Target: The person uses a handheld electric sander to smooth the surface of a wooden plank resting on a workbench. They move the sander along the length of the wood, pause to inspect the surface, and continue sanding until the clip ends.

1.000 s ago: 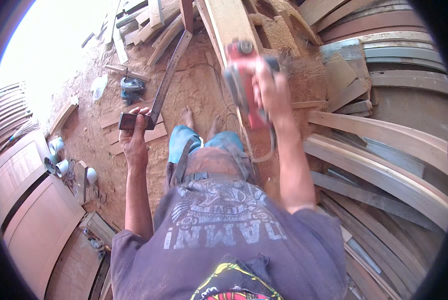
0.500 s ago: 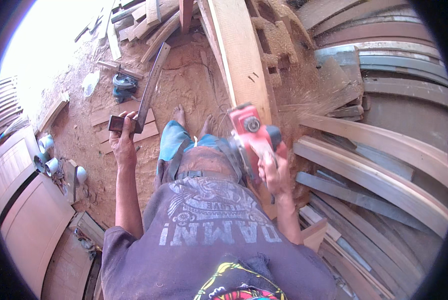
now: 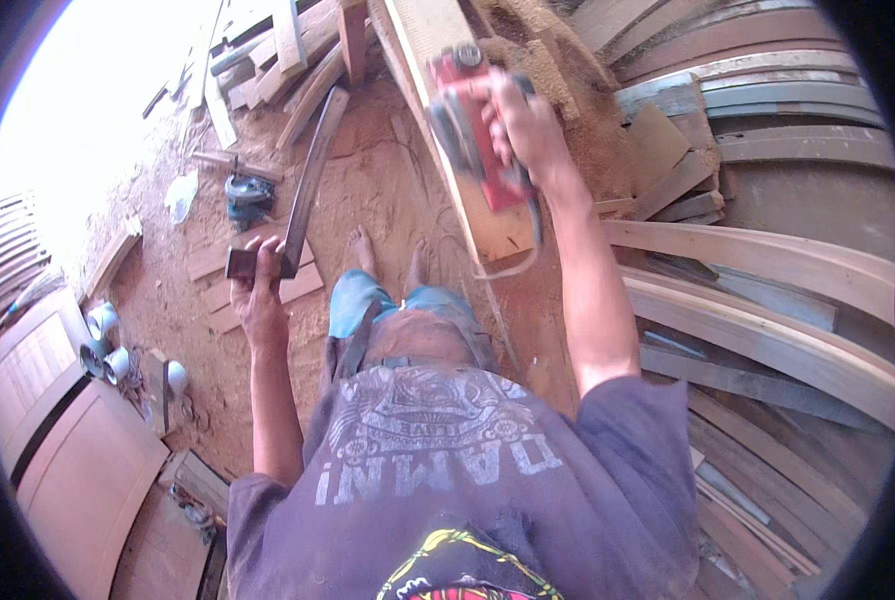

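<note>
With its fingers wrapped round the handle, my right hand (image 3: 528, 130) grips a red electric planer (image 3: 490, 180), slightly blurred by motion. The planer rests on the upper face of a long pale timber plank (image 3: 498, 235), which runs away from me. A cable loops round the plank's near end. Out to the left, my left hand (image 3: 261, 290) is closed on a try square (image 3: 308, 190) by its dark stock. Its long metal blade points up and away, apart from the plank.
A teal circular saw (image 3: 250, 200) lies on the dirt floor beyond my left hand. Stacked boards (image 3: 758, 275) line the right side. Wood panels (image 3: 88, 430) and several pale cylinders (image 3: 103, 320) are at the left. Offcuts (image 3: 268, 70) pile up at the far end.
My right hand has pushed the planer forward along the plank, away from my body, uncovering the plank's near end. The left hand still holds the try square, barely shifted.
</note>
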Motion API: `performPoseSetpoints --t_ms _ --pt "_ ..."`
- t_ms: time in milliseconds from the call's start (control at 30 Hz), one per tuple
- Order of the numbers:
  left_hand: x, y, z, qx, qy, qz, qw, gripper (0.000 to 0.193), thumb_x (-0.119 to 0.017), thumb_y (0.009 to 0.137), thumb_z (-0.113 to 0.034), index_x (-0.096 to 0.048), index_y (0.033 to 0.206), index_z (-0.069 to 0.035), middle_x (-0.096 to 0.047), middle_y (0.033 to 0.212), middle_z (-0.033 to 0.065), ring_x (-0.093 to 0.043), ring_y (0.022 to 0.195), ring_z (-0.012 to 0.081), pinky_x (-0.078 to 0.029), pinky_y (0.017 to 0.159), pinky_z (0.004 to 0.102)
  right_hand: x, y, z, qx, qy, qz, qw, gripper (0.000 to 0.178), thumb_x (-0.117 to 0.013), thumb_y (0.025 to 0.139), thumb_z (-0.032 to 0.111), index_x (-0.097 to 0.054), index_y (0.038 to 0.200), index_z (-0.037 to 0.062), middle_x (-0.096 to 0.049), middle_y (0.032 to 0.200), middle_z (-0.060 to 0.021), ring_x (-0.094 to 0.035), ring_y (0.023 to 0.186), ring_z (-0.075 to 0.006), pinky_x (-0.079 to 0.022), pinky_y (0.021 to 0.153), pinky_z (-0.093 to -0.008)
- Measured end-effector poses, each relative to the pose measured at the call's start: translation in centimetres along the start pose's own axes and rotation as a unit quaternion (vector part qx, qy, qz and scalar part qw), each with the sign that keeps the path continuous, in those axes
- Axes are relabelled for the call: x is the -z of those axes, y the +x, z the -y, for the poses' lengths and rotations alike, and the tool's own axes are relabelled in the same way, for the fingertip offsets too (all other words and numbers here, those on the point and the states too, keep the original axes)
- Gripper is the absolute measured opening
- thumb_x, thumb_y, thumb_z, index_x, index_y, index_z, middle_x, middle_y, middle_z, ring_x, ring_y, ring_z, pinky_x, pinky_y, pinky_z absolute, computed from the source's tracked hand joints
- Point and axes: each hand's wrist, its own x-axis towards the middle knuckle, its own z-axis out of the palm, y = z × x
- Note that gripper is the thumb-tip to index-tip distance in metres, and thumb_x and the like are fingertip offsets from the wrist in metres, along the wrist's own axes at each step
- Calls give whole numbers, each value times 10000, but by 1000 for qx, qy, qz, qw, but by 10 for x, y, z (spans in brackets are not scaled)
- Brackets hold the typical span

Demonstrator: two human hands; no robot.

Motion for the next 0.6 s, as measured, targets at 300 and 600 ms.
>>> performPoseSetpoints --t_ms 300,600 --pt "35 5 22 45 -7 -12 999 334 -663 1087 -180 -599 1380 -34 -731 1289 94 -678 1175 166 -546 1011 323 66 -236 -92 -133 -4 -47 990 514 -519 1101 478 -675 885 38 -530 663 33 -475 524 -38 -364 460 -240" --pt "26 9 -10 -4 10 -33 999 327 -658 1089 -168 -603 1370 -9 -721 1288 116 -677 1198 195 -529 1051 355 29 -90 -45 -57 8 -61 996 579 -532 1074 565 -687 868 46 -548 700 36 -495 522 -46 -382 452 -237"
